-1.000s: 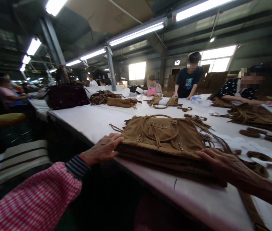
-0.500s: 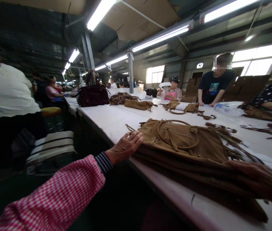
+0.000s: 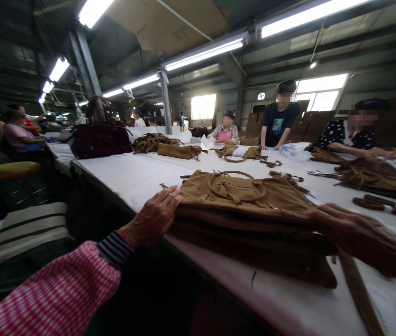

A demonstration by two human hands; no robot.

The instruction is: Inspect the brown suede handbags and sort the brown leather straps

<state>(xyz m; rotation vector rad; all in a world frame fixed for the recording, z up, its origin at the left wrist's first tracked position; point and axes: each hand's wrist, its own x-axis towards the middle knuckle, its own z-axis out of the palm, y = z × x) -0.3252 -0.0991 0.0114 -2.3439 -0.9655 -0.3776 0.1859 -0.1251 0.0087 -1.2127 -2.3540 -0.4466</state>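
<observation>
A brown suede-like handbag with round handles and a front zip lies flat near the table's edge, on top of more brown layers that look like stacked bags. My left hand grips its left corner, the fingers on top and the thumb out of sight. At the opposite end, my right hand holds the right edge, partly in shadow. A brown strap hangs down below that hand.
Across the white table stand a dark purple bag, a heap of brown straps and a folded brown bag. Several people work on the far side. Stools, one with a yellow seat, stand at left.
My view has turned to the right, bringing a person in a dotted top further into the picture. Both hands stay on the handbag, and the strap under my right hand now shows.
</observation>
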